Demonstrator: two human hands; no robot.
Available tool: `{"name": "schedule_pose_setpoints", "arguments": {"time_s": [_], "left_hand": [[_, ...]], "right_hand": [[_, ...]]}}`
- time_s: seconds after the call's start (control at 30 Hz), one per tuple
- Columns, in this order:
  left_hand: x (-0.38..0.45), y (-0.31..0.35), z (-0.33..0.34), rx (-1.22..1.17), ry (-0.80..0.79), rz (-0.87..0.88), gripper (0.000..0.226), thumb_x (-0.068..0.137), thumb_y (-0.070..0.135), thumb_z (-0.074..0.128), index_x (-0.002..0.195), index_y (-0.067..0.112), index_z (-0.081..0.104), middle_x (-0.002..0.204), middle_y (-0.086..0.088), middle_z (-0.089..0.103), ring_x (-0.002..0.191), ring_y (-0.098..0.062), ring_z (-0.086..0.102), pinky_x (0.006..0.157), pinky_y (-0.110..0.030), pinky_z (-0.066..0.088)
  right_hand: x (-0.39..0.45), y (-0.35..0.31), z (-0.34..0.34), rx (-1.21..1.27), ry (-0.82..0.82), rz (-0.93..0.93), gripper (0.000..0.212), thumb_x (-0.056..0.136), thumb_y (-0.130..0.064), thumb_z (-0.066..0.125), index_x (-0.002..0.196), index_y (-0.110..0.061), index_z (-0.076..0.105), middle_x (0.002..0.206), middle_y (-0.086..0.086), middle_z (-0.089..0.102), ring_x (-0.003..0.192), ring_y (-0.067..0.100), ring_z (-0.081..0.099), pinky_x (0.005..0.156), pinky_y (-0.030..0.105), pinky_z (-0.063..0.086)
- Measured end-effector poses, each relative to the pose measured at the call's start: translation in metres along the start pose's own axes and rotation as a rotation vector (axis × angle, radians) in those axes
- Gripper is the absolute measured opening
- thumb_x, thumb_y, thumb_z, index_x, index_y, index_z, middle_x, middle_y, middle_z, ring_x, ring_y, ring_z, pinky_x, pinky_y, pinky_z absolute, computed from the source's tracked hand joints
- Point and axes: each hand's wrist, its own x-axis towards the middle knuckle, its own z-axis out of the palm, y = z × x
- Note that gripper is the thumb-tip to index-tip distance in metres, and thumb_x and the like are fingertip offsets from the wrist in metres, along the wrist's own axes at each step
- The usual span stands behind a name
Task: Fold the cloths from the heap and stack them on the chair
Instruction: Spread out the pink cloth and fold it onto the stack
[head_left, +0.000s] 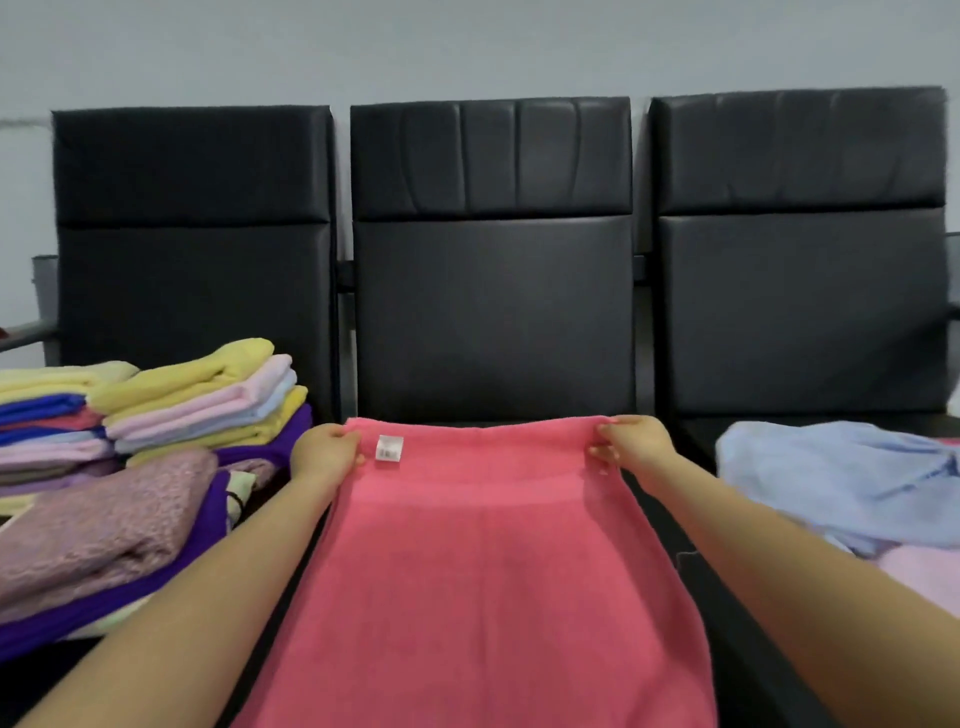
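Observation:
A pink cloth (483, 561) lies spread lengthwise over the seat of the middle black chair (493, 312), a small white label near its far left corner. My left hand (324, 452) pinches the far left corner. My right hand (631, 441) pinches the far right corner. Both arms reach forward along the cloth's sides. On the left chair (192, 249) stand stacks of folded cloths (208, 400) in yellow, pink, blue and purple. The heap of loose cloths (836, 478), light blue over pale pink, lies on the right chair (800, 249).
A mauve textured cloth (104, 535) over a purple one lies at the front of the left chair. The three chairs stand side by side against a grey wall (467, 47).

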Motion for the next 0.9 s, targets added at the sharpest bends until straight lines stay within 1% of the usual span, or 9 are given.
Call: {"name": "schedule_pose_setpoints", "arguments": {"time_s": [0.07, 0.1, 0.2, 0.37, 0.47, 0.57, 0.73, 0.83, 0.9], "left_hand": [[0.001, -0.005, 0.008, 0.095, 0.013, 0.068, 0.030, 0.090, 0.015, 0.061, 0.118, 0.004, 0.065, 0.113, -0.015, 0.068, 0.105, -0.029, 0.062, 0.088, -0.032, 0.045], [-0.001, -0.007, 0.011, 0.111, -0.014, 0.072, 0.038, 0.091, 0.017, 0.061, 0.127, 0.006, 0.060, 0.127, -0.016, 0.061, 0.118, -0.030, 0.056, 0.096, -0.033, 0.041], [-0.009, -0.011, 0.014, 0.214, -0.082, 0.094, 0.051, 0.094, 0.019, 0.056, 0.142, 0.005, 0.045, 0.141, -0.020, 0.049, 0.128, -0.032, 0.048, 0.102, -0.033, 0.037], [-0.048, -0.002, 0.004, 0.347, -0.124, 0.221, 0.045, 0.094, 0.021, 0.055, 0.137, 0.010, 0.050, 0.135, -0.017, 0.052, 0.119, -0.033, 0.054, 0.093, -0.032, 0.042], [-0.080, 0.004, -0.002, 0.293, -0.184, 0.218, 0.037, 0.094, 0.017, 0.053, 0.131, 0.014, 0.056, 0.129, -0.013, 0.055, 0.105, -0.029, 0.060, 0.081, -0.027, 0.041], [-0.106, 0.006, -0.006, 0.296, -0.252, 0.205, 0.034, 0.094, 0.019, 0.052, 0.128, 0.017, 0.059, 0.129, -0.010, 0.059, 0.112, -0.024, 0.058, 0.089, -0.026, 0.042], [-0.149, 0.000, -0.006, 0.433, -0.399, 0.318, 0.025, 0.095, 0.017, 0.054, 0.118, 0.015, 0.064, 0.119, -0.001, 0.065, 0.109, -0.020, 0.062, 0.084, -0.020, 0.041], [-0.166, -0.013, -0.004, 0.494, -0.461, 0.372, 0.021, 0.094, 0.020, 0.056, 0.111, 0.017, 0.067, 0.112, 0.000, 0.067, 0.094, -0.018, 0.063, 0.084, -0.022, 0.044], [-0.170, -0.023, -0.002, 0.564, -0.466, 0.457, 0.020, 0.092, 0.023, 0.057, 0.109, 0.019, 0.068, 0.112, -0.001, 0.065, 0.104, -0.017, 0.060, 0.092, -0.024, 0.042]], "right_hand": [[0.004, 0.009, 0.003, -0.009, -0.038, -0.045, 0.039, 0.090, -0.001, 0.059, 0.129, -0.004, 0.056, 0.112, 0.010, 0.062, 0.097, 0.020, 0.067, 0.084, 0.026, 0.050], [-0.001, 0.010, 0.004, -0.092, -0.056, -0.073, 0.052, 0.091, -0.005, 0.060, 0.141, -0.007, 0.047, 0.125, 0.007, 0.056, 0.115, 0.021, 0.059, 0.093, 0.025, 0.043], [-0.002, 0.018, 0.002, -0.241, -0.061, -0.114, 0.059, 0.089, -0.010, 0.059, 0.145, -0.011, 0.041, 0.142, 0.009, 0.049, 0.126, 0.022, 0.049, 0.101, 0.027, 0.038], [-0.020, 0.007, -0.017, -0.323, 0.012, -0.037, 0.036, 0.085, -0.010, 0.060, 0.120, -0.004, 0.063, 0.110, 0.011, 0.066, 0.095, 0.028, 0.060, 0.087, 0.037, 0.050], [-0.046, 0.003, -0.039, -0.424, -0.065, 0.058, 0.018, 0.085, -0.008, 0.059, 0.095, 0.002, 0.069, 0.078, 0.013, 0.059, 0.075, 0.028, 0.054, 0.070, 0.034, 0.048], [-0.076, 0.004, -0.060, -0.425, -0.086, 0.128, 0.012, 0.085, -0.009, 0.062, 0.073, -0.006, 0.058, 0.066, 0.010, 0.050, 0.061, 0.023, 0.047, 0.058, 0.027, 0.042], [-0.111, 0.018, -0.075, -0.278, -0.240, 0.234, 0.016, 0.085, -0.010, 0.066, 0.095, -0.011, 0.053, 0.091, 0.012, 0.056, 0.074, 0.019, 0.054, 0.060, 0.027, 0.047], [-0.124, 0.018, -0.077, -0.319, -0.332, 0.220, 0.012, 0.083, -0.011, 0.068, 0.084, -0.012, 0.055, 0.075, 0.007, 0.054, 0.061, 0.015, 0.052, 0.053, 0.023, 0.042], [-0.127, 0.020, -0.077, -0.340, -0.363, 0.202, 0.013, 0.079, -0.012, 0.070, 0.079, -0.013, 0.056, 0.066, 0.002, 0.052, 0.053, 0.011, 0.049, 0.049, 0.020, 0.034]]}}
